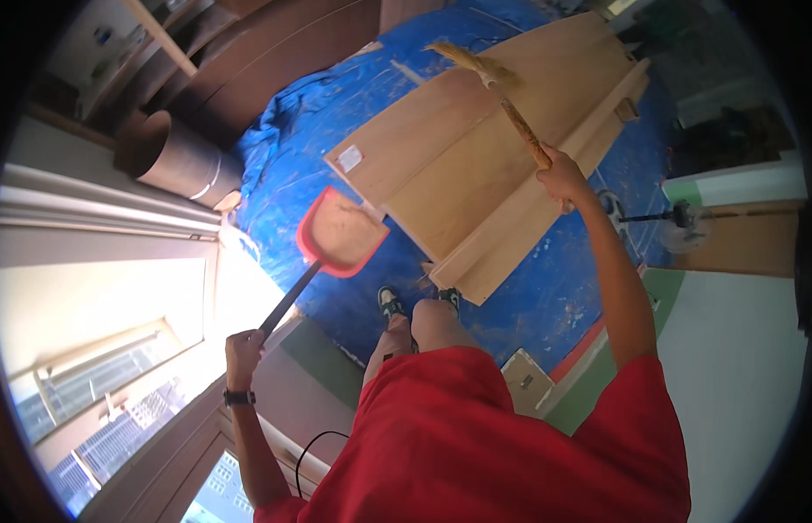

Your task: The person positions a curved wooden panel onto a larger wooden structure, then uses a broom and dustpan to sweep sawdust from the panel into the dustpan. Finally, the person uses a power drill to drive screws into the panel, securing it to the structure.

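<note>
Red plastic dustpan gripped by left hand, straw broom clasped in right hand, pale plywood panels.

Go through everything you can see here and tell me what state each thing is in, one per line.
left hand: closed round the dustpan's dark handle
right hand: closed round the broom's stick
dustpan: red, pan dusted with brown sawdust, held at the board's edge
broom: bristle end lying on the boards
wooden boards: lying flat on the tarp, overlapping
blue tarp: spread out, dusty and streaked
dark roll: lying on its side, open end showing
</note>
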Available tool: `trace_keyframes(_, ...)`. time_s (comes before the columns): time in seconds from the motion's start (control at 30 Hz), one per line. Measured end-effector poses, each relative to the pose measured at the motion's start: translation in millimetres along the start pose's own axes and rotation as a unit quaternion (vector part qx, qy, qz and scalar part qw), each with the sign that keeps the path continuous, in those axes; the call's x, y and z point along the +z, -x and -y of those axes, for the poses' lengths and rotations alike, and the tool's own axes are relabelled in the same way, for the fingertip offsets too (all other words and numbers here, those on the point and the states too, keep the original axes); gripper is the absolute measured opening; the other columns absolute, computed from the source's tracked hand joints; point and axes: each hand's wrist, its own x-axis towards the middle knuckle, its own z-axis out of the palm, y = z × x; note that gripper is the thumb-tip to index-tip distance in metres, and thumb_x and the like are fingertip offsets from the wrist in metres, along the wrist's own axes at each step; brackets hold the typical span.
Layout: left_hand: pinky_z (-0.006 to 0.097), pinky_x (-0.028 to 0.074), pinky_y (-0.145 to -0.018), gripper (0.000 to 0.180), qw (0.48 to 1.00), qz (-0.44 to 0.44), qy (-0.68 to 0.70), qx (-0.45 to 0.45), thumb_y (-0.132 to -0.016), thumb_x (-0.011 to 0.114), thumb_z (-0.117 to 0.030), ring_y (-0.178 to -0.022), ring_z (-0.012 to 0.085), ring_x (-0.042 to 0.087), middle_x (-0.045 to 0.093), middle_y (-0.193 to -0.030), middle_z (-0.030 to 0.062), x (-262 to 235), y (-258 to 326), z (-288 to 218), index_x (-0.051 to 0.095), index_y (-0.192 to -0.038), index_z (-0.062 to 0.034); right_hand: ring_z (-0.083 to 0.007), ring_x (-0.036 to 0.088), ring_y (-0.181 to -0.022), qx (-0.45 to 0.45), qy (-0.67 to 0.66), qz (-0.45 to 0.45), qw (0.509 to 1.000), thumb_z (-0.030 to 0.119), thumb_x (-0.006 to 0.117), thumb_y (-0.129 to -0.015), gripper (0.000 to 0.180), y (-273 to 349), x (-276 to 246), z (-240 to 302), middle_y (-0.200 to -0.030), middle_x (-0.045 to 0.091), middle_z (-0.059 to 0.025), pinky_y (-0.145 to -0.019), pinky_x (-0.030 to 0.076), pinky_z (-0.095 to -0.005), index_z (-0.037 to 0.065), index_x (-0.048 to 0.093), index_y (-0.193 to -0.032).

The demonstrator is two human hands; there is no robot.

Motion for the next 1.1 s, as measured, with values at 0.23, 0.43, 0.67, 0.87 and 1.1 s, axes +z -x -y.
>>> trace_keyframes(0.23,0.029,0.041,-0.048,0.033,0.999,-0.046,0.014,0.0,-0.082,0.056,-0.027,-0.046,0.0122,0.053,0.06,-0.055,0.0081,-23.9,-37.9,17.9,0.073,-0.077,0.0002,-0.0374,0.068,-0.077,-0.151,0.195,0.081,0.966,0.0,0.05,-0.08,0.069,26.3,80.1,62.9,-0.096,0.067,-0.0262,-0.066,0.055,-0.0439,0.01,0.038,-0.147)
trace_keyframes(0.43,0.031,0.039,-0.046,0.033,0.999,-0.044,-0.001,-0.019,-0.082,0.055,-0.027,-0.044,0.0111,0.05,0.057,-0.052,0.0059,-48.5,-71.3,-7.2,0.069,-0.068,-0.0008,-0.0322,0.067,-0.066,-0.164,0.216,0.234,0.933,-0.003,0.049,-0.078,0.074,130.2,46.4,125.9,-0.085,0.066,-0.0243,-0.065,0.058,-0.0409,0.011,0.035,-0.15)
trace_keyframes(0.67,0.026,0.034,-0.042,0.025,0.997,0.003,0.061,-0.036,-0.084,0.06,-0.022,-0.044,0.0059,0.045,0.055,-0.053,0.0016,-80.1,-146.6,-5.3,0.07,-0.072,-0.0023,-0.0313,0.068,-0.063,-0.111,0.157,0.364,0.911,0.004,0.053,-0.084,0.072,146.3,30.1,198.4,-0.083,0.066,-0.0195,-0.054,0.06,-0.0391,0.016,0.033,-0.151)
trace_keyframes(0.87,0.024,0.031,-0.04,0.021,0.996,0.025,0.067,-0.062,-0.087,0.059,-0.018,-0.044,0.0036,0.045,0.058,-0.057,0.0027,-111.4,-220.4,7.9,0.073,-0.078,-0.0036,-0.0211,0.063,-0.059,-0.064,-0.029,0.378,0.923,0.006,0.06,-0.084,0.074,128.9,46.1,238.5,-0.079,0.064,-0.0129,-0.056,0.055,-0.0332,0.019,0.034,-0.151)
trace_keyframes(1.1,0.033,0.049,-0.057,0.023,0.989,0.076,-0.127,0.014,-0.087,0.059,-0.019,-0.06,0.0167,0.065,0.067,-0.065,0.01,-183.3,-332.5,-20.0,0.073,-0.086,-0.0015,-0.0114,0.056,-0.052,0.03,-0.352,0.367,0.861,0.01,0.06,-0.09,0.069,54.3,98.7,299.7,-0.076,0.056,-0.0034,-0.047,0.049,-0.0266,0.015,0.03,-0.153)
